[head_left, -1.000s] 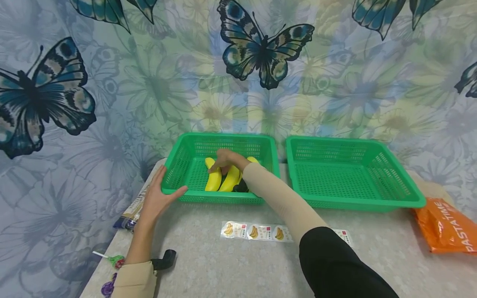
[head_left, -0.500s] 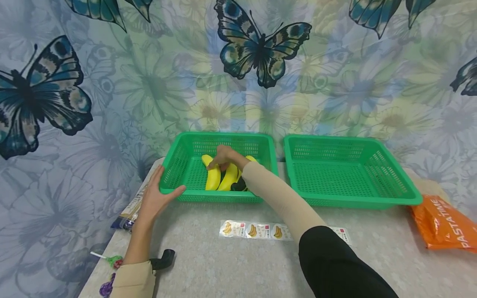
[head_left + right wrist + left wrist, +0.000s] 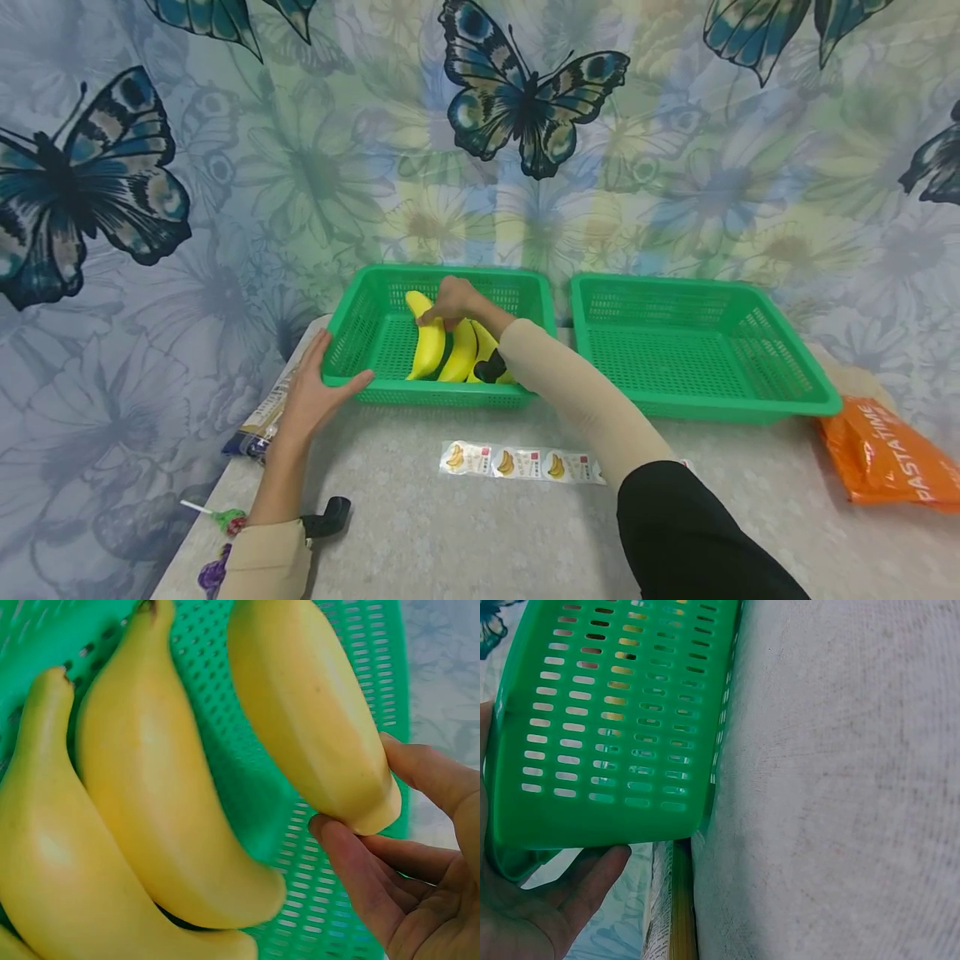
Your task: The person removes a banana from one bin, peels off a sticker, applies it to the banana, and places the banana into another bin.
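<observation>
My right hand [image 3: 452, 300] pinches one end of a yellow banana [image 3: 426, 346] between thumb and fingertips. In the right wrist view, this held banana [image 3: 311, 712] is raised at that end inside the left green basket [image 3: 442, 396]. Beside it lie more bananas [image 3: 150, 765], close together in the basket. My left hand [image 3: 311, 392] is spread at the basket's near left corner, its fingers straight along the outer side and the thumb at the front rim. The left wrist view shows a finger [image 3: 592, 889] against the end of the basket wall [image 3: 615, 817].
A second green basket [image 3: 705, 408] stands to the right. A strip of banana stickers [image 3: 517, 463] lies in front. An orange packet [image 3: 892, 454] is at the right, another packet [image 3: 258, 421] at the left. A lollipop [image 3: 228, 521] and a purple item [image 3: 213, 573] lie near the left edge.
My right hand has risen and moved slightly toward the back of the basket, tilting up the far end of the pinched banana. My left hand stays at the basket's corner.
</observation>
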A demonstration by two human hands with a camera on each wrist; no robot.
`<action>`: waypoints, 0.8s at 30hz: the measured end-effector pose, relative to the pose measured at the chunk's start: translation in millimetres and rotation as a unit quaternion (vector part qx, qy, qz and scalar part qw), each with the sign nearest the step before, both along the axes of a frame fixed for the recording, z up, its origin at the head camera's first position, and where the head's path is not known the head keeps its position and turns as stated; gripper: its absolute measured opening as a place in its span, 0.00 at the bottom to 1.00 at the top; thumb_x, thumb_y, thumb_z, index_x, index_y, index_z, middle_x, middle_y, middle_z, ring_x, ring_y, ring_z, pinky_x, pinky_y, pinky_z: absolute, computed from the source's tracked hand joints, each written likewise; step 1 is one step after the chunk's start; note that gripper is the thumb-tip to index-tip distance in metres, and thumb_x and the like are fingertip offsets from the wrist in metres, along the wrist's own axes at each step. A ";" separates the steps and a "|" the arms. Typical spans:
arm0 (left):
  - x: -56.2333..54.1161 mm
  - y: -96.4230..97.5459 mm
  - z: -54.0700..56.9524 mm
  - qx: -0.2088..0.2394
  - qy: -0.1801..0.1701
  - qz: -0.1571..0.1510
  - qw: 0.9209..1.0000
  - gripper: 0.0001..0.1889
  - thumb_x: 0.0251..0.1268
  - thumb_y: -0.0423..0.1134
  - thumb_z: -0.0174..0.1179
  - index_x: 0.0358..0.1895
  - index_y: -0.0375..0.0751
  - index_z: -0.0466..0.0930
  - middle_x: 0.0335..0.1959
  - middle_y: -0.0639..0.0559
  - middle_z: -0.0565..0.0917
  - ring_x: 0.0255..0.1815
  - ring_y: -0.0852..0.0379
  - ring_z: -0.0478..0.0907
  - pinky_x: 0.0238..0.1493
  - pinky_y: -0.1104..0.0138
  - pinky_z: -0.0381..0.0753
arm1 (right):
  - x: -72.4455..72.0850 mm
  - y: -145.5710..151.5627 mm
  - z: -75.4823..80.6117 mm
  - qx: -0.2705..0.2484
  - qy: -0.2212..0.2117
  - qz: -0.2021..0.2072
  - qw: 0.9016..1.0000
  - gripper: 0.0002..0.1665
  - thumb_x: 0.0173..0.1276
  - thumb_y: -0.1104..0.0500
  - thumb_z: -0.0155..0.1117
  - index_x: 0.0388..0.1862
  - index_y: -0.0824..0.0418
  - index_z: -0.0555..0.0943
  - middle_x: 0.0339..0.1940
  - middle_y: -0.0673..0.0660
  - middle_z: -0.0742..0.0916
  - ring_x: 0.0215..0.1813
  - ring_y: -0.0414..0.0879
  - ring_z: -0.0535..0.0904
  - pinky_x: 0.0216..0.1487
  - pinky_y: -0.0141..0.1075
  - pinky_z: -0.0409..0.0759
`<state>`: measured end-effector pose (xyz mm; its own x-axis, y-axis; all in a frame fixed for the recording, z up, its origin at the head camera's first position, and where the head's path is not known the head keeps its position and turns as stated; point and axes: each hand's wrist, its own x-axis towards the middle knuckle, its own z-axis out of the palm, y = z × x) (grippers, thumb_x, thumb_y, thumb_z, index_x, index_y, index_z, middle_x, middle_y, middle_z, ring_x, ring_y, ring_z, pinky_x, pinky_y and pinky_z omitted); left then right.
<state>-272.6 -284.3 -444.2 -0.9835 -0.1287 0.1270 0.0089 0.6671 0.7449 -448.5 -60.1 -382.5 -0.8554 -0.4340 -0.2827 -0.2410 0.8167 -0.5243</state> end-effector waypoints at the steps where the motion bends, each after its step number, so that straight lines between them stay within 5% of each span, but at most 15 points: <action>1: -0.3 0.1 0.4 0.000 0.000 0.000 1.000 0.55 0.57 0.61 0.65 0.80 0.48 0.41 0.82 0.47 0.43 0.79 0.34 0.43 0.71 0.32 0.50 | 1.7 2.5 4.7 -0.011 0.000 -0.002 1.000 0.22 0.58 0.44 0.74 0.20 0.61 0.84 0.18 0.56 0.87 0.39 0.55 0.88 0.43 0.40 0.87; 5: -1.3 0.1 1.3 0.000 0.001 0.001 1.000 0.55 0.57 0.61 0.65 0.80 0.47 0.41 0.81 0.45 0.43 0.79 0.34 0.44 0.71 0.32 0.50 | 9.2 12.4 22.4 -0.045 0.012 0.002 0.999 0.23 0.59 0.44 0.73 0.17 0.61 0.83 0.16 0.58 0.86 0.38 0.55 0.88 0.43 0.40 0.87; 11: -1.7 -0.3 0.7 0.000 0.002 -0.004 1.000 0.55 0.57 0.60 0.65 0.80 0.48 0.40 0.81 0.44 0.43 0.79 0.33 0.44 0.70 0.32 0.50 | 20.0 28.4 43.1 -0.066 0.046 -0.005 0.997 0.24 0.59 0.45 0.73 0.15 0.63 0.84 0.22 0.66 0.87 0.23 0.46 0.85 0.30 0.33 0.86; 18: -2.1 -1.2 4.6 0.006 -0.005 -0.004 1.000 0.54 0.58 0.61 0.64 0.80 0.52 0.38 0.82 0.47 0.41 0.79 0.32 0.42 0.69 0.29 0.49 | 31.0 46.3 66.3 -0.090 0.056 -0.038 0.994 0.27 0.57 0.45 0.75 0.10 0.60 0.77 0.05 0.52 0.75 0.22 0.45 0.85 0.31 0.34 0.85; 24: 1.0 -1.3 3.8 0.011 -0.008 -0.002 1.000 0.54 0.58 0.63 0.63 0.80 0.54 0.38 0.82 0.48 0.41 0.79 0.32 0.42 0.69 0.29 0.49 | 48.2 63.9 79.8 -0.098 0.062 -0.056 0.992 0.23 0.56 0.44 0.76 0.16 0.61 0.85 0.15 0.58 0.85 0.24 0.46 0.86 0.31 0.34 0.85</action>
